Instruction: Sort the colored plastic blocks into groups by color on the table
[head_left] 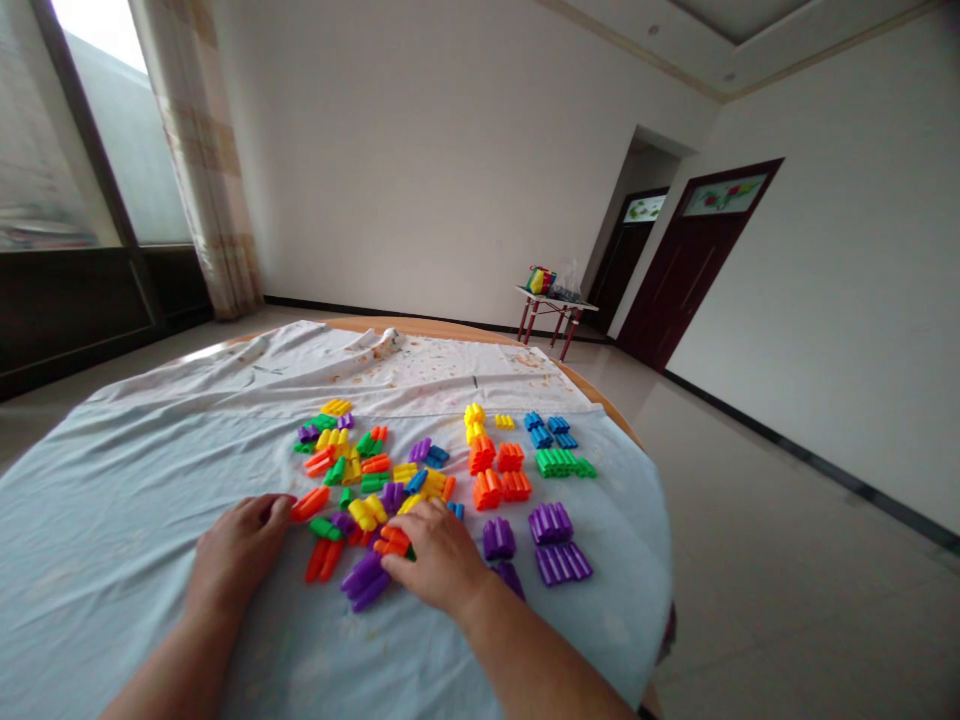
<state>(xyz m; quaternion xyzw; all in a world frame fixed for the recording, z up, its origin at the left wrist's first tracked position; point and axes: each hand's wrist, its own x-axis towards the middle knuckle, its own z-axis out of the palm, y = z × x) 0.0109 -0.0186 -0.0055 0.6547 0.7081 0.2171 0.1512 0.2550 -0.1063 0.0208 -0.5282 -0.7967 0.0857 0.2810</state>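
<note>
Brightly coloured plastic building blocks, shaped like joined tubes, lie on a light blue cloth. My left hand [244, 545] is at the left edge of the mixed pile, its fingers closed at the end of an orange block [310, 504]. My right hand [442, 555] reaches over the pile's front, thumb and fingers around another orange block [393, 541]; a bit of green shows beneath it. A large purple block [365, 580] lies just left of my right thumb. Between the hands are a green block [325, 528], an orange block [324, 560] and a yellow block [367, 514].
Colour groups stand at the right: yellow blocks [475, 422], orange blocks [487, 489], blue blocks [538, 430], green blocks [556, 462] and purple blocks [562, 564]. The cloth [112, 520] covers a round table. A small side table [559, 299] stands by the far wall.
</note>
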